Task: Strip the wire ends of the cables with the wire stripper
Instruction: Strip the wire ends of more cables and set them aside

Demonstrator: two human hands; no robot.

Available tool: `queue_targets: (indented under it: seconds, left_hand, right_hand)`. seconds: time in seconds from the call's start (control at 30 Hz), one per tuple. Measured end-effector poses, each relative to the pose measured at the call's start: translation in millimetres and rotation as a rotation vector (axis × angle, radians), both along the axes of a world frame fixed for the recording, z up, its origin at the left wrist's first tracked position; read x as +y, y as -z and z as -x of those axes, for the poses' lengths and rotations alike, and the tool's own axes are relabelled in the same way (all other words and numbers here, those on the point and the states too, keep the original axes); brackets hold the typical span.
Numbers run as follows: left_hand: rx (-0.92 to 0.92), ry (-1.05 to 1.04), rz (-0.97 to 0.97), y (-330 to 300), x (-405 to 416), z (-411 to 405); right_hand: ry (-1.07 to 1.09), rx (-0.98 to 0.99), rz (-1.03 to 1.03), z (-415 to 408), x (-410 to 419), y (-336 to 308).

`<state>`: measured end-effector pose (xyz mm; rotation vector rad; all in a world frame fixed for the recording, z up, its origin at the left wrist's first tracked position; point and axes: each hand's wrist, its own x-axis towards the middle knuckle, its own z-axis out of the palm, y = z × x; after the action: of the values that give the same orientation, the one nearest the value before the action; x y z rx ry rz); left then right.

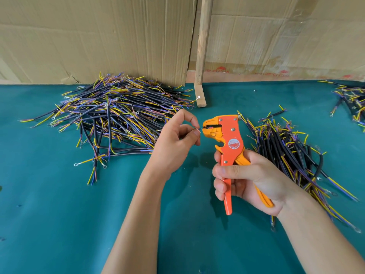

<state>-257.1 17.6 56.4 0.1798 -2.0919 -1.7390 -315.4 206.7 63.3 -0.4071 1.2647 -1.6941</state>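
My right hand [246,178] grips the two handles of an orange wire stripper [227,139], held upright with its yellow jaws pointing left. My left hand [177,137] pinches a thin short piece of wire [198,128] between thumb and forefinger, right at the mouth of the jaws. Its tip reaches into the jaws; how deep is hidden. A big pile of black cables [110,113] with yellow, blue and brown cores lies on the left. A second pile of cables [292,153] lies behind my right hand.
The table has a green cover [59,214]. Cardboard sheets [98,36] and a wooden post [202,56] stand at the far edge. A third heap of cables [351,101] lies at the far right edge.
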Motion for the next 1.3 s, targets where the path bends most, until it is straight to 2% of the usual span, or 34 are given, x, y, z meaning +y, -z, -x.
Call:
queue_targets:
  seconds: [0.37,0.73,1.3]
  left_hand:
    - [0.000,0.032,-0.025,0.2,1.2,0.3]
    - [0.056,0.082,-0.208,0.3,-3.4,-0.4]
    - [0.043,0.083,-0.236,3.4,-4.5,4.1]
  right_hand:
    - [-0.005,-0.012,0.022,-3.1,-4.2,1.6]
    - [0.035,-0.026,0.052,-11.8,-12.0,0.2]
    - [-0.010,-0.047,0.114,-7.0,-5.2,-2.4]
